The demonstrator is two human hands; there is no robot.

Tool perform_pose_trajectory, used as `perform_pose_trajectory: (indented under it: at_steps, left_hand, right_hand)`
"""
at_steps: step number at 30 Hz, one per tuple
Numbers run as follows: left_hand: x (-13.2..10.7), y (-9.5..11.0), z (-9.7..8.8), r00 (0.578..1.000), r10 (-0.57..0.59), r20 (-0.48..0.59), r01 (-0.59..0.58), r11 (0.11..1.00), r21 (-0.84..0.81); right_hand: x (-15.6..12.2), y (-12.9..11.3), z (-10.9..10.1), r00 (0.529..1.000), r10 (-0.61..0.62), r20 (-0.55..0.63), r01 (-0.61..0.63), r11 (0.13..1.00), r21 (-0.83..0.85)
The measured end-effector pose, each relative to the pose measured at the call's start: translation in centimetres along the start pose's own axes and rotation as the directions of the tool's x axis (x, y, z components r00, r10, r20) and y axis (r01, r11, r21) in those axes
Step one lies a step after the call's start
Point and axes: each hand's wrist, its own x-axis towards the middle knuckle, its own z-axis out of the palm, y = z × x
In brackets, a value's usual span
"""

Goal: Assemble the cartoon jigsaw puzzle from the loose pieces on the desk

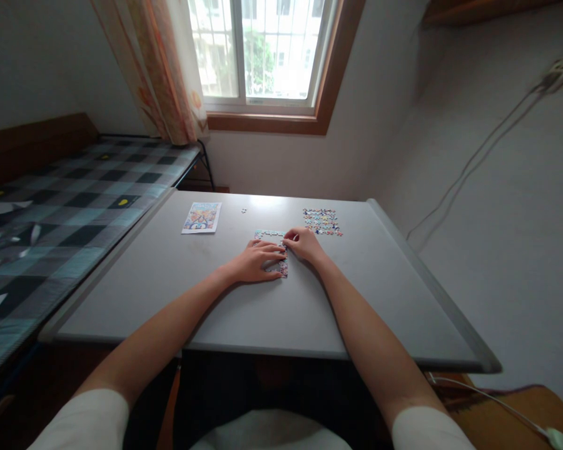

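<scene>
A partly joined jigsaw puzzle frame [271, 233] lies in the middle of the grey table [169, 294], its lower left part covered by my hand. Fingers spread, my left hand [258, 260] rests flat over the puzzle with its fingertips on the right-hand strip. My right hand [304, 242] pinches at the upper right corner of the puzzle, thumb and forefinger together; whatever sits between them is too small to make out. Beyond that hand, loose puzzle pieces [323, 221] are laid out in rows. A few more small pieces [244, 211] lie farther back.
A colourful picture sheet [202, 218] lies at the table's back left. Left of the table stands a bed with a checked cover [75, 206] and papers on it. Behind are a window [281, 56] and a curtain [169, 75]. A cable [460, 178] hangs along the right wall.
</scene>
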Motion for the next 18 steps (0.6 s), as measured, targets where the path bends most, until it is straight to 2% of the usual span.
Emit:
perform_pose_trajectory:
  at_steps: [7, 13, 15, 18]
  left_hand:
    - [-0.05, -0.08, -0.06, 1.000, 0.008, 0.010, -0.008, 1.000, 0.017]
    - [-0.05, 0.17, -0.14, 1.000, 0.025, 0.011, -0.025, 0.999, 0.023]
    - [0.00, 0.10, -0.30, 1.000, 0.009, -0.022, -0.008, 0.998, 0.055]
    - [0.07, -0.75, -0.65, 0.985, -0.086, -0.149, 0.105, 0.987, 0.124]
  right_hand:
    - [0.08, 0.00, 0.02, 0.999, 0.053, 0.006, -0.053, 0.998, 0.043]
    - [0.10, -0.11, -0.55, 0.994, 0.091, -0.061, -0.081, 0.986, 0.147]
    - [0.09, -0.17, -0.62, 0.994, 0.088, -0.066, -0.078, 0.987, 0.141]
    - [0.06, -0.25, -0.60, 0.995, 0.084, -0.060, -0.076, 0.989, 0.126]
